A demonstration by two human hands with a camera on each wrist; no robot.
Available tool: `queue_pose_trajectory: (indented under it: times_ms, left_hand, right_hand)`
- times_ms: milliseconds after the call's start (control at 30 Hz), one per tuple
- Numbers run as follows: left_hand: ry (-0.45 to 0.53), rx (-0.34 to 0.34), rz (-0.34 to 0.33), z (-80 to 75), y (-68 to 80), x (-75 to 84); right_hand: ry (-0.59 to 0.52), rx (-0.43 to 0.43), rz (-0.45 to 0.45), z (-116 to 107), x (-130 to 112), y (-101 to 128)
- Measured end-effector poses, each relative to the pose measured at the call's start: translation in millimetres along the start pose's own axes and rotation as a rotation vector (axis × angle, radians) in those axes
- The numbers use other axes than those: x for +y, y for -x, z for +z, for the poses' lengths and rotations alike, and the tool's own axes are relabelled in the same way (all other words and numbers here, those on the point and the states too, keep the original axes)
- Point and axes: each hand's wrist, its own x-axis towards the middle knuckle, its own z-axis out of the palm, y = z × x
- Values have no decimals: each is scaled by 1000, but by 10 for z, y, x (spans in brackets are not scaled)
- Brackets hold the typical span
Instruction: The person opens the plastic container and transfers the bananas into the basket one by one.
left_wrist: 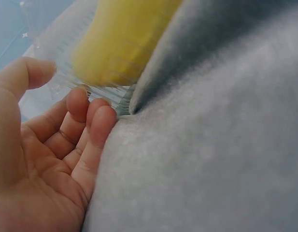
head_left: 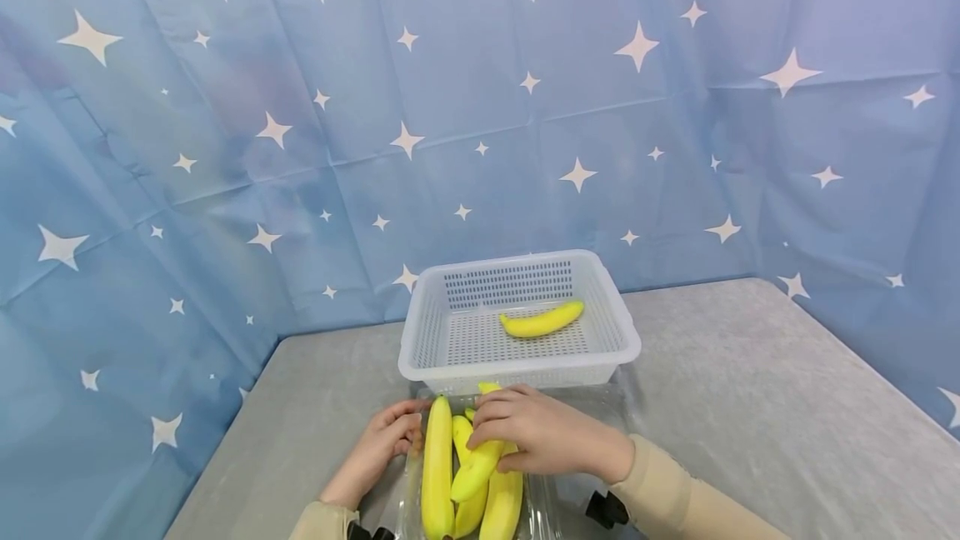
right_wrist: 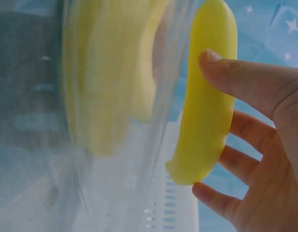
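Note:
My right hand (head_left: 540, 433) holds a yellow toy-like banana (right_wrist: 206, 111) between thumb and fingers, above a clear plastic container (head_left: 542, 515). Several bananas lie lengthwise in that container, among them a long one (head_left: 437, 473) by its left wall and another (head_left: 503, 507) towards the right. The held banana hangs tilted over them and partly covers them. At the container's left side is my left hand (head_left: 384, 442). Its bent fingertips touch the ribbed clear wall in the left wrist view, with the thumb (left_wrist: 37, 73) standing apart from them.
Just behind the clear container stands a white perforated basket (head_left: 517, 371) with one banana (head_left: 542, 321) on its floor. Both stand on a grey cloth-covered table (head_left: 735, 390). A blue curtain with white stars (head_left: 480, 107) hangs along the back and sides.

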Motion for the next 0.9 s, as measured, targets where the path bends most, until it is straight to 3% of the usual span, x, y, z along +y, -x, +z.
queue_pose_trajectory:
  times_ms: [600, 900]
  left_hand:
    - [-4, -16, 11, -14, 5, -37]
    - [13, 8, -21, 3, 12, 7]
  right_hand:
    - [-4, 88, -56, -126, -62, 38]
    - [10, 122, -87, -194, -88, 31]
